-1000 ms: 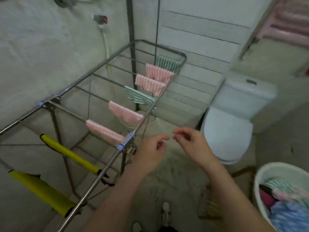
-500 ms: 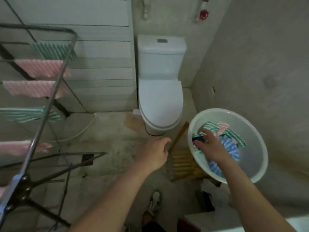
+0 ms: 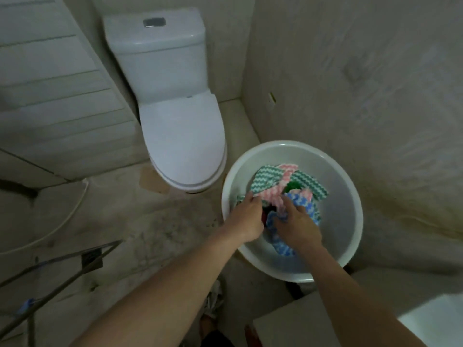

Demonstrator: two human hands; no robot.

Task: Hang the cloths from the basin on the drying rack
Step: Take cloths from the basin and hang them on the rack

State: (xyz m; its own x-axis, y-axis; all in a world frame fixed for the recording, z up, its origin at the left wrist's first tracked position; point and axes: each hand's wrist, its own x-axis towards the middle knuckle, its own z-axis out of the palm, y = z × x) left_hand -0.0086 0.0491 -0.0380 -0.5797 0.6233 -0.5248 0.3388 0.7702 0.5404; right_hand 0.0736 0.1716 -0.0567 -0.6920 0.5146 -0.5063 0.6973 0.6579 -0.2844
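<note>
A white round basin (image 3: 345, 196) sits on the floor at the right and holds several striped cloths in green, pink and blue. Both my hands are inside it. My left hand (image 3: 246, 216) grips the edge of the pink striped cloth (image 3: 274, 196) where it meets a green striped cloth (image 3: 265, 180). My right hand (image 3: 297, 227) pinches the other end of the pink cloth, above a blue striped cloth (image 3: 283, 246). Only the lower bars of the drying rack (image 3: 50, 276) show at the bottom left.
A white toilet (image 3: 180, 126) with its lid down stands just left of the basin. A white hose (image 3: 62, 226) runs across the floor at the left. Concrete wall rises close behind the basin. A pale box edge (image 3: 300, 319) lies at the bottom right.
My view turned from the rack down to the basin. My left hand came in from above the floor into the basin, and both hands took hold of the pink cloth.
</note>
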